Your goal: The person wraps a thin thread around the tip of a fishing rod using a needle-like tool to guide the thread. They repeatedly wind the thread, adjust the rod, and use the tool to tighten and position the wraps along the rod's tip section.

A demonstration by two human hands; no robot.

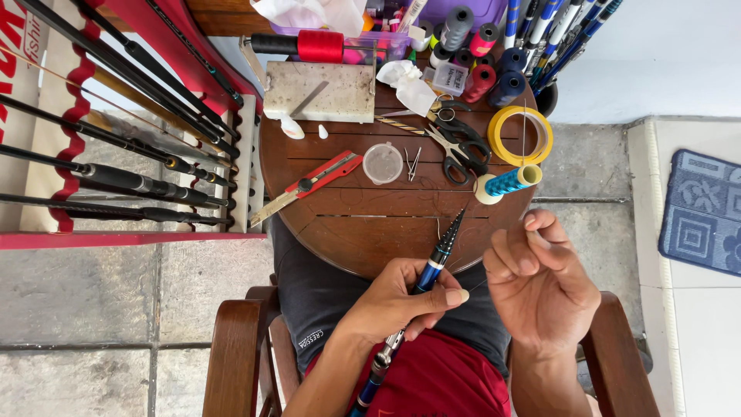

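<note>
1. Thread work on a fishing rod is shown from above; the blue and black rod (432, 266) is gripped in the left hand (401, 301), fingers closed round the shaft, thumb laid along it, tip pointing toward 12 o'clock over the round wooden table (363, 232).

2. At 3 o'clock from the rod, the right hand (540, 278) is raised with fingers curled; thumb and forefinger appear pressed together on a fine thread, too thin to be made out with certainty.

3. The thread is judged to run from the blue spool (505, 183), lying on the table at 12 o'clock from the right hand.

4. Progress is judged early: no finished wrap can be made out on the shaft, so winding, tying off and trimming appear left.

5. Across the table are seen black scissors (463, 147), a roll of yellow tape (521, 135), a red utility knife (312, 185), and a small clear lid (383, 164).

6. At 9 o'clock, dark rods (116, 181) are held in a red rack.
</note>
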